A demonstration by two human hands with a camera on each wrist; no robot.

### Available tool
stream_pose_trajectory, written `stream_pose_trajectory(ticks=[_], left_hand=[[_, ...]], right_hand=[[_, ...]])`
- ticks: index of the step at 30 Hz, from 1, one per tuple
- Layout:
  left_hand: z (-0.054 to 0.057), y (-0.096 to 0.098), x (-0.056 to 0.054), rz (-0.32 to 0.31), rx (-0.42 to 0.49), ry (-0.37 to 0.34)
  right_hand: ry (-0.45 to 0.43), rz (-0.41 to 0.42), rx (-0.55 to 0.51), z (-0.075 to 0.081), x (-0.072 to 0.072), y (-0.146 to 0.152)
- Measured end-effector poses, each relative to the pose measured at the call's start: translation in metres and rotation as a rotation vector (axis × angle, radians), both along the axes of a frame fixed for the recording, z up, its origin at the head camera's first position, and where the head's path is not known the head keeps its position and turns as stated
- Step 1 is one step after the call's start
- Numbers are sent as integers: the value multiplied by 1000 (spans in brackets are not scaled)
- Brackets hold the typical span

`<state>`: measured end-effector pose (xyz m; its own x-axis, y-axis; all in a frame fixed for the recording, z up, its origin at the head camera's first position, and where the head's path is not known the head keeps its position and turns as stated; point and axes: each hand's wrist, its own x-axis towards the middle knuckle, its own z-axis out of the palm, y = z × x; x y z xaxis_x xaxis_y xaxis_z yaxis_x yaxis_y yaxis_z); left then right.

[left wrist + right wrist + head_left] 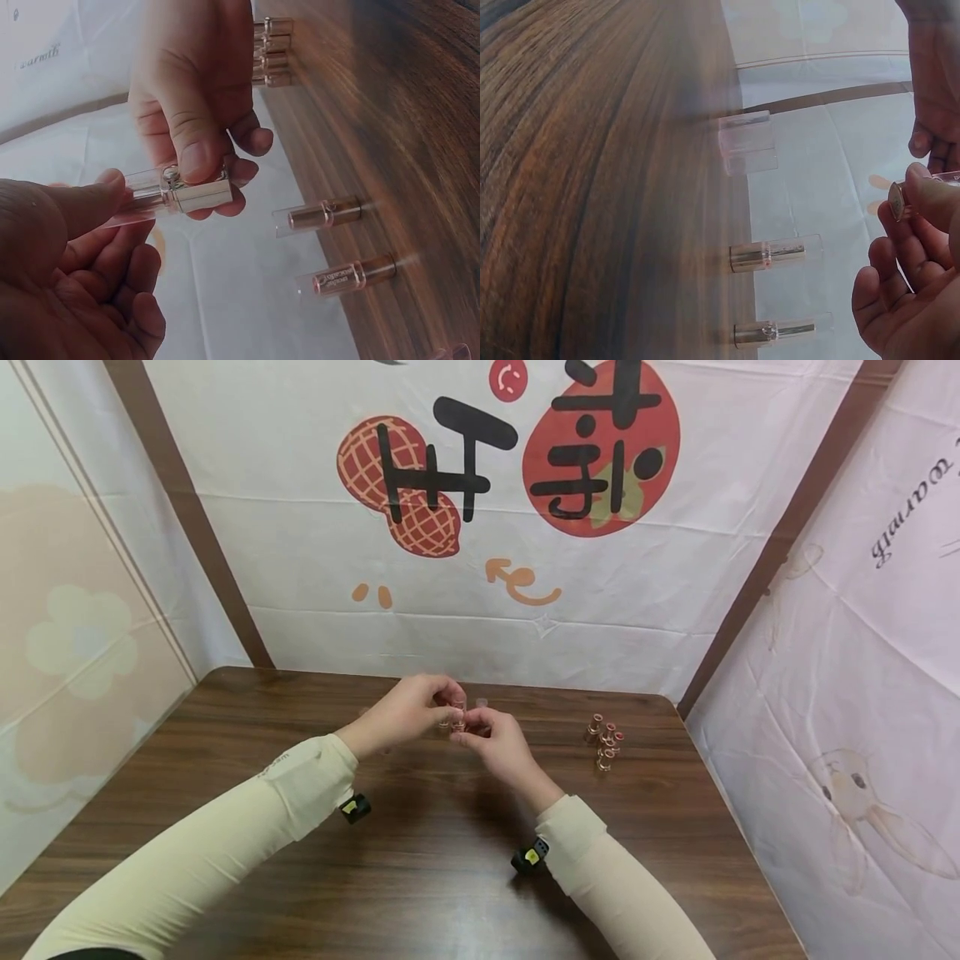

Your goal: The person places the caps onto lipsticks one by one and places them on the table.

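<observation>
In the left wrist view, both hands hold one lipstick tube with a shiny rose-gold base [201, 191]. My right hand [504, 750] grips that base, thumb on its side. The thumb and fingers of my left hand [408, 712] pinch the clear cap [144, 182] at the other end. The cap surrounds the tube's upper part; whether it is fully seated I cannot tell. Beyond the hands stand two upright capped lipsticks [328, 217], also visible in the right wrist view. Two clear caps [748, 142] stand on the table there.
To the right on the brown wooden table [450, 877] stands a cluster of several rose-gold lipstick tubes [606, 740]. A printed white cloth [465, 643] hangs behind the table's far edge. More cloth panels [840, 710] rise at both sides.
</observation>
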<state>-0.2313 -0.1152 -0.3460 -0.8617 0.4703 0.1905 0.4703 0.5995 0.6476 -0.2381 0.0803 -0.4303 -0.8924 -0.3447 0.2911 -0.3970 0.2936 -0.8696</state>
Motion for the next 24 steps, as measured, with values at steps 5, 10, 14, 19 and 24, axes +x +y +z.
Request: stream_pose_trajectory(ticks=[5, 10, 14, 19, 24], left_hand=[[0, 3, 1, -12, -13, 39], [-1, 5, 1, -16, 2, 47], [-7, 8, 0, -8, 30, 52], [-20, 13, 2, 8, 52, 44], [-27, 12, 1, 28, 49, 53]], right_hand=[[-3, 5, -20, 3, 1, 4], [-4, 10, -6, 7, 2, 8], [13, 8, 39, 6, 1, 12], [70, -22, 168, 3, 1, 18], [65, -28, 203, 1, 0, 21]])
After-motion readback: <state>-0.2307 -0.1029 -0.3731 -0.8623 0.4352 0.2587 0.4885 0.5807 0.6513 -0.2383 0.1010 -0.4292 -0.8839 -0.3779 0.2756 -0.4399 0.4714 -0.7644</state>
